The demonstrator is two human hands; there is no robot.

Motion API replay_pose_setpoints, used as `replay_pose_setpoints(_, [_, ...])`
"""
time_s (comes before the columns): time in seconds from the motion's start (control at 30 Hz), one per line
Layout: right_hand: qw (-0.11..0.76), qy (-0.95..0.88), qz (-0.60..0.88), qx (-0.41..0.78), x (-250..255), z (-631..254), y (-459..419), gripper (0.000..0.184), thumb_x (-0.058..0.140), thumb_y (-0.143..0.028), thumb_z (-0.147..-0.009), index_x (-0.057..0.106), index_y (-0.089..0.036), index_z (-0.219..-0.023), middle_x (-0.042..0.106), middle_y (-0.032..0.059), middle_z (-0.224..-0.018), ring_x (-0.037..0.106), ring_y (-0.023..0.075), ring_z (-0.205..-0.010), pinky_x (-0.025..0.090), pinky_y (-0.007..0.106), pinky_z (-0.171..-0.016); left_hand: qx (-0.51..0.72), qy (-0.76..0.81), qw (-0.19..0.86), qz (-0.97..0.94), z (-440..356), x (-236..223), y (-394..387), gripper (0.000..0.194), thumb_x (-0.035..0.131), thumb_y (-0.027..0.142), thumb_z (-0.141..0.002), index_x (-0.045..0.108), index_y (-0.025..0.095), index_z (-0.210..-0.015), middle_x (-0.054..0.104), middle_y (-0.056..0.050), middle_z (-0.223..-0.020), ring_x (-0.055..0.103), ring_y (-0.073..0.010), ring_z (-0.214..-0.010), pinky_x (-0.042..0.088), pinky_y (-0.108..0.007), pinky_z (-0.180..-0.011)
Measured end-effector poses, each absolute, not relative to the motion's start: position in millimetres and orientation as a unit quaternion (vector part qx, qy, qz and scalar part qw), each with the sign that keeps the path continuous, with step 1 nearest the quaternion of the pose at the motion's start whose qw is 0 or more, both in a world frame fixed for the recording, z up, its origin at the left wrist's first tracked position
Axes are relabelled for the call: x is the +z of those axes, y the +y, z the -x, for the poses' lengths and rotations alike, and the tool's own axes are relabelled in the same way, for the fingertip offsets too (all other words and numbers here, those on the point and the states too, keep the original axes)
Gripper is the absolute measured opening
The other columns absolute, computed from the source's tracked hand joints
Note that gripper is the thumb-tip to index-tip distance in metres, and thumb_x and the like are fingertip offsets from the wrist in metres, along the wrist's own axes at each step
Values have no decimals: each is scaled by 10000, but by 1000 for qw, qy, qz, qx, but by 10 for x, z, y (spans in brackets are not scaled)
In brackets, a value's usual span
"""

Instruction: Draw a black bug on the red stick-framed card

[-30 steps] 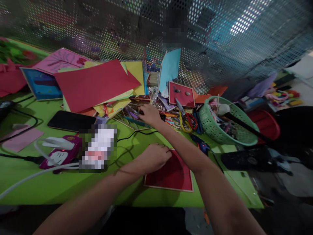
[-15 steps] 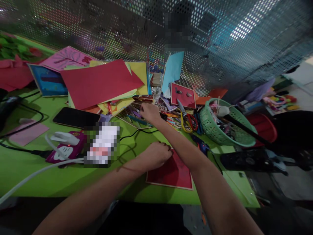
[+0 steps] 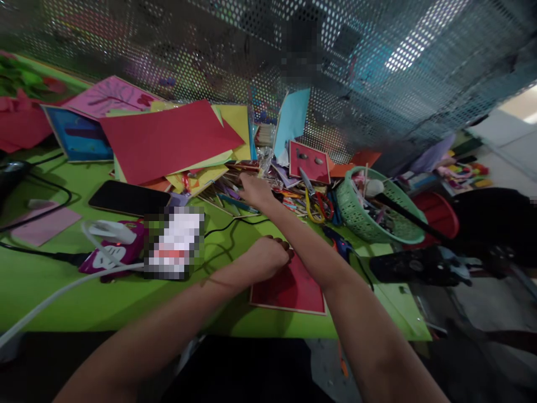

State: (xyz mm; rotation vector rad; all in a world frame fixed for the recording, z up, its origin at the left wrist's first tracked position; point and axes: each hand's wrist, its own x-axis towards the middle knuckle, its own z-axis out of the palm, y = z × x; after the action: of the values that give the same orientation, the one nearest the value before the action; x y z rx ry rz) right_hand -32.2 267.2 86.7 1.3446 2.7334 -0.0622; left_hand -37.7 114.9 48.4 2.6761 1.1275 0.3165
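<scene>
Tabletop (image 3: pixel 94 309) seen open front-left, crossed by white cable (image 3: pixel 46 303). Rightward passage from right hand (image 3: pixel 255 190) blocked by scissors (image 3: pixel 308 201) and basket (image 3: pixel 350 208).

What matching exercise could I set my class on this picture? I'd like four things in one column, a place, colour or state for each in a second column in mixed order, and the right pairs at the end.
Column one
1. The person's left hand
2. The person's right hand
3. The phone with the dark screen
4. The basket

Column two
A. Pale green, with holes in its wall
B. Among the sticks and craft bits
C. Curled, at the near red panel
D. Lying flat beyond the purple power strip

Right pairs: 1-C, 2-B, 3-D, 4-A
</scene>
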Motion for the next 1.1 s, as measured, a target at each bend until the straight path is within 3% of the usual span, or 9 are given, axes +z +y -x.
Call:
replay_pose_setpoints(0.17, [57, 895, -442, -10, 841, 326, 2657, 354, 570, -145, -1101, 763, -105, -1395, 841, 264, -1449, 804, 385, -1397, 643, 454, -1131, 100, 377, 104, -915, 391, 478, 1166, 201, 666, 184, -1119, 827, 148, -1233, 864, -155, -1106, 838, -266, -957, 593, -387, -798])
replay_pose_setpoints(0.3, [52, 891, -452, -3, 814, 337, 2660, 379, 609, -158, -1094, 754, -86, -1437, 839, 299, -1425, 799, 399, -1409, 643, 466, -1131, 99, 381, 100, -914, 382, 471, 1179, 210, 656, 210, -1132, 827, 148, -1236, 868, -153, -1128, 835, -261, -973, 566, -370, -772])
replay_pose_setpoints(0.47, [44, 885, -463, -13, 864, 268, 2671, 352, 670, -190, -1064, 776, -141, -1396, 853, 244, -1399, 817, 375, -1354, 650, 426, -1080, 103, 394, 104, -907, 387, 521, 1175, 155, 692, 215, -1111, 834, 172, -1155, 861, -138, -1073, 819, -235, -910, 564, -356, -796])
replay_pose_setpoints(0.6, [5, 879, -477, -12, 983, 72, 2656, 311, 631, -238, -1101, 761, -177, -1377, 825, 193, -1458, 801, 339, -1341, 626, 403, -1062, 107, 424, 107, -893, 447, 627, 1165, 137, 705, 207, -1094, 834, 177, -1130, 852, -132, -1029, 826, -253, -963, 578, -364, -873])
replay_pose_setpoints(0.7, [-39, 872, -486, -31, 1076, -143, 2631, 249, 652, -287, -1115, 783, -194, -1305, 860, 155, -1348, 802, 323, -1270, 595, 381, -1030, 109, 463, 101, -874, 495, 715, 1174, 189, 652, 197, -1113, 826, 169, -1183, 859, -149, -1088, 832, -274, -1039, 585, -377, -923])
replay_pose_setpoints(0.83, [-37, 862, -505, -35, 1140, -345, 2595, 261, 683, -343, -1121, 815, -183, -1279, 861, 171, -1305, 793, 338, -1259, 590, 389, -1008, 112, 521, 98, -840, 534, 787, 1209, 232, 629, 224, -1133, 811, 164, -1265, 863, -165, -1180, 829, -284, -1127, 588, -373, -955])
replay_pose_setpoints(0.93, [-28, 864, -503, 5, 1135, -318, 2556, 314, 622, -211, -1113, 815, -171, -1357, 799, 201, -1470, 759, 347, -1351, 591, 408, -1062, 101, 555, 113, -818, 583, 803, 1229, 220, 654, 279, -1121, 829, 188, -1218, 870, -143, -1157, 833, -275, -1106, 587, -351, -934])
replay_pose_setpoints(1.0, [-43, 875, -482, 14, 1105, -206, 2533, 395, 551, -155, -1122, 792, -180, -1434, 771, 183, -1538, 728, 334, -1409, 577, 401, -1107, 90, 594, 120, -790, 643, 796, 1247, 296, 571, 257, -1133, 827, 159, -1246, 868, -173, -1186, 836, -291, -1108, 589, -365, -929])
replay_pose_setpoints(1.1, [-31, 898, -436, -43, 1017, 37, 2542, 354, 563, -172, -1135, 803, -190, -1396, 810, 120, -1490, 726, 298, -1409, 565, 362, -1130, 77, 653, 117, -744, 743, 759, 1312, 488, 374, 192, -1149, 776, 92, -1407, 846, -250, -1294, 826, -344, -1199, 597, -429, -981])
